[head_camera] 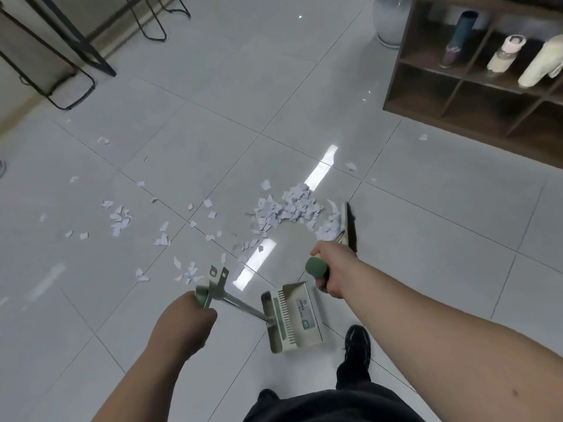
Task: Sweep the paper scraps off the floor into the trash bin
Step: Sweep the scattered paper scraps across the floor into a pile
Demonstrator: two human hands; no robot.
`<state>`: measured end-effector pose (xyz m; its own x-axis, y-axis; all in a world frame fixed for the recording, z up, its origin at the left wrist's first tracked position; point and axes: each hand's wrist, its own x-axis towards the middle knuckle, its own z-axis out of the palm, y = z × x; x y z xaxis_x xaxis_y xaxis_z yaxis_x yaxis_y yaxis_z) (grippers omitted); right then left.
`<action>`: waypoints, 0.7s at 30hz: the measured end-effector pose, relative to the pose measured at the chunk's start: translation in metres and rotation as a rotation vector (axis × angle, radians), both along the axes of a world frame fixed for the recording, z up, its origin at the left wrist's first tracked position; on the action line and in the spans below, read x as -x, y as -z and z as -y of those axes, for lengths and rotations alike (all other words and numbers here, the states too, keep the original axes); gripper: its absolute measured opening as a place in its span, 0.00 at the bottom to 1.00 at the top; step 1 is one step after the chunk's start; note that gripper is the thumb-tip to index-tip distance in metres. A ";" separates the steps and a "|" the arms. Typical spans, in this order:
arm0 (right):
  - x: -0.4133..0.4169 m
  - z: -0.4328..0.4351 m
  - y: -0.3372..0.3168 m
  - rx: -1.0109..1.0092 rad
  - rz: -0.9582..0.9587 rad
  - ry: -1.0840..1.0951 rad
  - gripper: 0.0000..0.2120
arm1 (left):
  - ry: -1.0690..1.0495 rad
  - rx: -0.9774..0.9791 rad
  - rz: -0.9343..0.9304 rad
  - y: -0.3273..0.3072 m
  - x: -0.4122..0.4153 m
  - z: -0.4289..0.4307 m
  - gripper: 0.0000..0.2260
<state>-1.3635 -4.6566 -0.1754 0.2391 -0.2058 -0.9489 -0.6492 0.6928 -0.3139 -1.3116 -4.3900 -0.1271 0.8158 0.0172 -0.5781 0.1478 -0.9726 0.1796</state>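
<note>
White paper scraps lie on the grey tiled floor: a dense pile (289, 208) in the middle and looser scraps (122, 219) spread to its left. My right hand (330, 269) grips the green-capped handle of a broom; its black bristle head (350, 225) stands on the floor against the pile's right edge. My left hand (182, 321) grips the green handle of a long metal dustpan; its cream pan (294, 319) with a comb edge rests on the floor near my foot, below the pile. No trash bin is in view.
A dark wooden shelf (457, 86) holding boots stands at the upper right, with a pale vase (390, 22) behind it. Black metal furniture legs (76, 71) stand at the upper left. My black shoe (356, 345) is beside the dustpan. A few stray scraps (350, 166) lie near the shelf.
</note>
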 end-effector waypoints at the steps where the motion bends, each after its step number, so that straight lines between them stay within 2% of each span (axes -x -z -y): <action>1: -0.011 0.000 -0.001 -0.031 0.013 0.001 0.04 | -0.016 -0.003 -0.004 -0.001 0.001 0.004 0.04; 7: -0.054 0.041 -0.002 -0.240 0.129 0.048 0.07 | -0.097 -0.024 0.007 0.000 0.011 0.028 0.03; 11: -0.044 0.077 -0.003 -0.296 0.181 0.049 0.03 | -0.071 -0.046 0.019 0.002 0.012 0.050 0.04; 16: -0.007 0.104 -0.013 -0.214 0.155 -0.039 0.05 | 0.001 -0.046 0.047 0.001 0.000 0.082 0.06; 21: 0.024 0.133 -0.021 -0.065 0.103 -0.030 0.06 | 0.064 -0.025 0.070 0.002 -0.018 0.112 0.06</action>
